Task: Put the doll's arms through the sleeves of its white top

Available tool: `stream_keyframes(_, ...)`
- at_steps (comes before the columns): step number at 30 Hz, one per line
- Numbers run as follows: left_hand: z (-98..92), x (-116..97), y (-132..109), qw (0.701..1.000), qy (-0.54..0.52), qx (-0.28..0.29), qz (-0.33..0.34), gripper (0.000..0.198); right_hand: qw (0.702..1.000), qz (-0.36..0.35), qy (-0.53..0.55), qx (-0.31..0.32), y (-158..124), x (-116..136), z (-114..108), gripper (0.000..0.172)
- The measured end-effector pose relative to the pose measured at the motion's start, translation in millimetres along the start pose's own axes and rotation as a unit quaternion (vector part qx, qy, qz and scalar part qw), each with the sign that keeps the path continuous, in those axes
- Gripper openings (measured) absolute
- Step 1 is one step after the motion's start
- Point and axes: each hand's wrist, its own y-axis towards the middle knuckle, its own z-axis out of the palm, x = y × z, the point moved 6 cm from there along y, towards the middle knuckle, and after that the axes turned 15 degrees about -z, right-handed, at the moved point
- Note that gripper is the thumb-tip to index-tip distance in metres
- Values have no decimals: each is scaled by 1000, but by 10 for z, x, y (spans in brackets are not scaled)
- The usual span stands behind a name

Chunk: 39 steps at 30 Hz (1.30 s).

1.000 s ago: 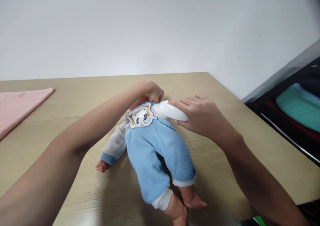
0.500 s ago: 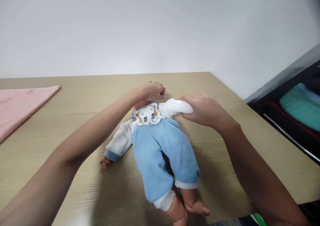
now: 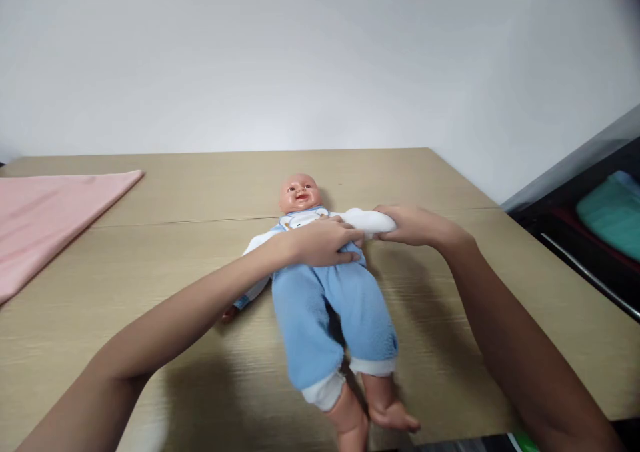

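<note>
A plain pale wall [image 3: 300, 59] stood behind a broad wooden surface [image 3: 200, 185], and there in the middle lay the doll [image 3: 305, 292], flat on its back, feet toward the wearer. And there was the change: the left hand [image 3: 325, 242], up over the doll's head [image 3: 300, 195] half a second earlier, had come down across its chest! The head was now in full view, while the elephant bib [image 3: 297, 221] had slipped mostly under that hand. The right hand [image 3: 413, 224] had held its place, thumb and fingers grasping the outer end of the white sleeve [image 3: 367, 221], stretched out to the side (the cuff itself was lost behind the fingers). The left hand lay with fingers bent at the sleeve's near end; whether it gripped anything, I couldn't tell. In my judgement, that brought both hands to bear on the one sleeve, the left perhaps steadying the body. The other arm [image 3: 256, 292] rested on the surface, half hidden by the left forearm. Off to the left, well apart, lay a pink cloth [image 3: 55, 219], untouched.
</note>
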Motion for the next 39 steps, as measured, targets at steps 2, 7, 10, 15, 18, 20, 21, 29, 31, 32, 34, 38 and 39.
stream_keyframes(2, -54, 107, -13, 1000, -20, 18, -7, 21, 1000, -6, 24, 5, 3, 34, 20, 33)
stream_keyframes(7, -69, 300, -13, 998, -26, 14, -58, 19, 999, 3, 50, 17, 1, 181, 25, 34)
stream_keyframes(10, -7, 364, -6, 993, -91, 2, -77, 17, 998, 16, 44, 32, -5, 257, 22, 36)
stream_keyframes(15, 85, 453, 5, 936, -333, -1, -115, 32, 998, 29, 31, 43, -13, 297, 29, 39)
stream_keyframes(18, 109, 434, 0, 942, -309, -36, -126, 26, 998, 27, 34, 43, -10, 296, 45, 41)
stream_keyframes(20, 96, 387, -20, 969, -190, -88, -130, 21, 999, 19, 33, 37, -3, 301, 49, 40)
stream_keyframes(21, 86, 356, -37, 977, -123, -112, -132, 22, 999, 14, 34, 34, -1, 304, 50, 39)
stream_keyframes(29, -83, -14, -395, 971, 61, -182, -140, 25, 996, -22, 87, 7, -46, 225, 40, 56)
stream_keyframes(31, -40, -138, -495, 978, 34, -164, -125, 29, 993, -56, 105, 7, -47, 216, 45, 59)
stream_keyframes(32, 4, -187, -532, 981, 20, -153, -118, 34, 992, -65, 109, 9, -43, 204, 55, 60)
stream_keyframes(34, 117, -243, -573, 985, -3, -133, -111, 41, 991, -62, 115, 16, -31, 163, 93, 63)
stream_keyframes(38, 297, -231, -581, 986, -27, -121, -114, 41, 992, -41, 116, 20, 0, 44, 181, 55)
stream_keyframes(39, 318, -223, -582, 985, -31, -122, -115, 41, 992, -38, 115, 26, 5, 6, 208, 54)
